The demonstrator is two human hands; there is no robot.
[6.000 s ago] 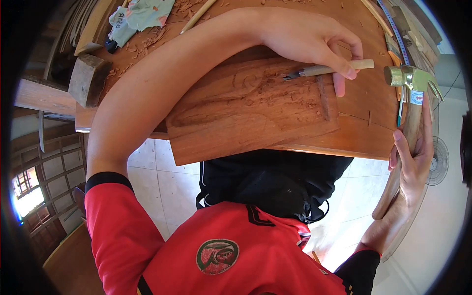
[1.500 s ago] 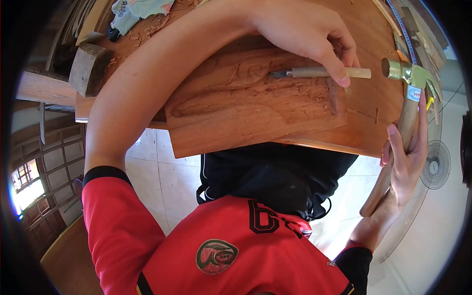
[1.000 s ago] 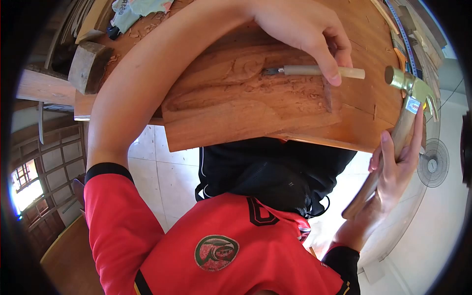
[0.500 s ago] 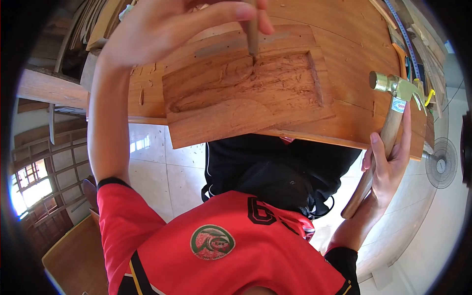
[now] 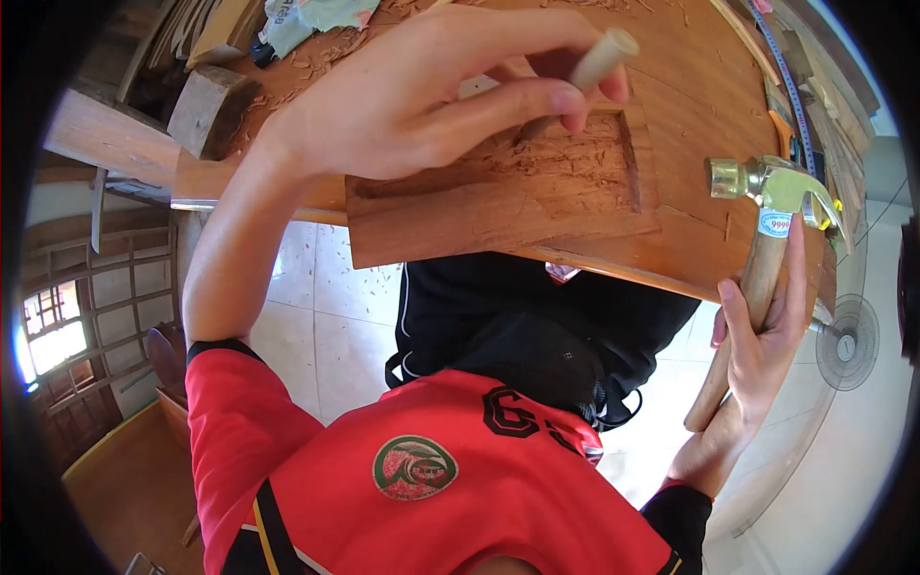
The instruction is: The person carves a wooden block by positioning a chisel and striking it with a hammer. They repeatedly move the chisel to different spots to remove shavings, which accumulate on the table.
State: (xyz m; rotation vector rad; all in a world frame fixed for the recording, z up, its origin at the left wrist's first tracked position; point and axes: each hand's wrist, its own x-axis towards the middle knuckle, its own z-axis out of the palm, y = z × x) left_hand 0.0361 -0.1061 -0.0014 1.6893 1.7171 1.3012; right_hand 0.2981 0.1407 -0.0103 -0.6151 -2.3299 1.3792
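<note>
On the table (image 5: 690, 115), near its front edge, the board (image 5: 422, 230) lies flat, its near left corner jutting past the edge. Left hand (image 5: 383, 115): closed around the chisel (image 5: 602, 59), thumb and fingers pinching the handle. Tool tilted, butt end up and to the right, lower end at the carved face; exact contact of the tip cannot be made out. Right hand (image 5: 765, 350): gripping the hammer (image 5: 755, 278) by its handle, one finger laid along it towards the head. Hammer well apart from the chisel, off the right of the board.

Progress, as judged: partly carved. Recess (image 5: 589, 158) at the right has a distinct end wall and a lowered floor; a hollow runs on towards the left. Floor remains rough, with loose chips, so levelling and cleaning seem unfinished. Near strip looks smooth and uncut. Far left part is behind the left hand; its state cannot be told.

Surroundings: shavings (image 5: 321, 62), bag (image 5: 321, 13) and block (image 5: 213, 110) at left; tape (image 5: 788, 72) at far right.
</note>
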